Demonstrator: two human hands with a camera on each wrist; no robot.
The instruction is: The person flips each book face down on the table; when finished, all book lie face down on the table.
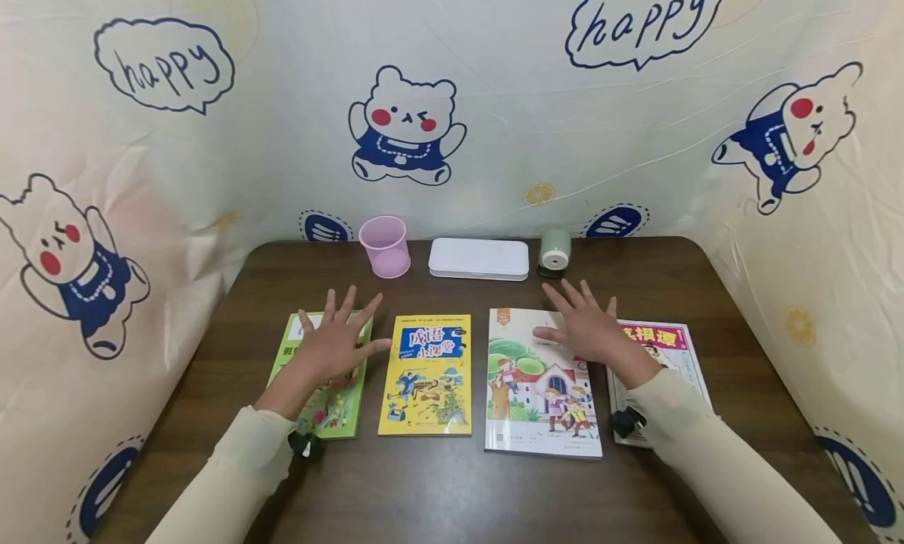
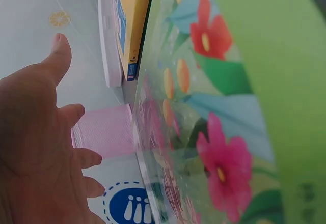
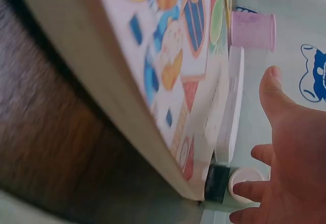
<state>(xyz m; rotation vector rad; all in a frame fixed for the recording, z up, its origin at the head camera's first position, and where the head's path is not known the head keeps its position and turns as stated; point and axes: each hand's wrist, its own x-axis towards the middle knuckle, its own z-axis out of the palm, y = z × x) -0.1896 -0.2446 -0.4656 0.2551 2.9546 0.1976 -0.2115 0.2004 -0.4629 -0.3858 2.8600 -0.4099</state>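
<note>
My left hand (image 1: 333, 348), fingers spread, hovers over the green book (image 1: 332, 410) at the left; the left wrist view shows a gap between palm and cover. Beside that book lies a yellow book (image 1: 425, 379). With its fingers spread too, my right hand (image 1: 585, 328) is above the upper right of a white book with a colourful picture (image 1: 540, 387). Partly under the right forearm is a book with a pink title band (image 1: 674, 337). Neither hand holds anything.
Along the table's (image 1: 424, 489) back edge stand a pink cup (image 1: 386, 250), a white flat case (image 1: 479, 259) and a small green device with a round white front (image 1: 555, 252). A patterned cloth (image 1: 494, 136) hangs behind and at both sides.
</note>
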